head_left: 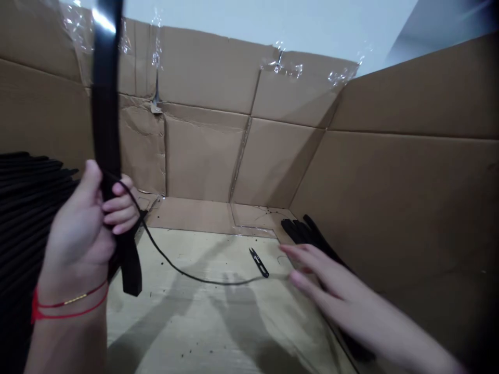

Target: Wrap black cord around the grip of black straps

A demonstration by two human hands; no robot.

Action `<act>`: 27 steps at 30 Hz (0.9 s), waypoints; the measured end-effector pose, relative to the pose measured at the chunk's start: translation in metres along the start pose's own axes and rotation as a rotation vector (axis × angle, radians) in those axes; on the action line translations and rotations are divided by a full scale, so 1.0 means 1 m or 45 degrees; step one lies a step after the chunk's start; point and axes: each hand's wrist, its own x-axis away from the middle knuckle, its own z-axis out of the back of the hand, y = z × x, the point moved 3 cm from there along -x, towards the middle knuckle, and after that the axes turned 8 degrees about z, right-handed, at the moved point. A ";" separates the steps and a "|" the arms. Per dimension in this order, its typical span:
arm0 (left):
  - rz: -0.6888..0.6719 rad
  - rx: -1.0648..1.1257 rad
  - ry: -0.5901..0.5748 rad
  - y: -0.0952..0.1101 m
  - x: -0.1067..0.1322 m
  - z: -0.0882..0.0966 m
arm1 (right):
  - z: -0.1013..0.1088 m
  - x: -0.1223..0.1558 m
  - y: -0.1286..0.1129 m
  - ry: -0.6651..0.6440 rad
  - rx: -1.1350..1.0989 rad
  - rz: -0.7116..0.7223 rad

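My left hand is closed around a long black strap that stands upright and runs out of the top of the view; its lower end hangs below my fist. A thin black cord trails from that hand down across the light wooden tabletop. My right hand lies low over the table with fingers stretched out, holding nothing. Its fingertips are just right of small black thread snips.
Brown cardboard walls patched with clear tape enclose the table at the back and both sides. A stack of black straps fills the left edge. More black strap pieces lie against the right wall behind my right hand.
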 end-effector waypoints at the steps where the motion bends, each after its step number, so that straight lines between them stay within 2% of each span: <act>1: 0.027 -0.072 0.006 -0.008 -0.002 -0.004 | -0.015 -0.014 -0.009 -0.112 -0.059 0.026; 4: 0.106 -0.251 -0.053 -0.040 -0.007 -0.020 | -0.053 -0.040 -0.046 -0.188 -0.336 0.206; 7: 0.187 -0.524 -0.190 -0.076 -0.010 -0.038 | -0.076 -0.050 -0.084 -0.227 -0.852 0.352; 10: -0.066 -0.848 -0.159 -0.092 -0.014 -0.047 | -0.089 -0.058 -0.104 -0.219 -1.111 0.437; 12: -0.231 -1.000 -0.104 -0.095 -0.016 -0.048 | -0.094 -0.068 -0.103 -0.132 -1.061 0.445; 14: -0.280 -1.032 -0.082 -0.096 -0.020 -0.047 | -0.096 -0.079 -0.095 -0.022 -0.998 0.415; 16: -0.238 -0.975 -0.077 -0.098 -0.024 -0.044 | -0.096 -0.089 -0.085 0.030 -1.036 0.382; 20: -0.111 -0.872 -0.100 -0.101 -0.026 -0.045 | -0.089 -0.101 -0.074 0.009 -1.123 0.356; 24: -0.194 -0.968 -0.040 -0.104 -0.028 -0.044 | -0.077 -0.103 -0.069 0.096 -1.042 0.378; 27: -0.237 -1.023 -0.027 -0.106 -0.029 -0.041 | -0.072 -0.102 -0.070 0.147 -1.174 0.460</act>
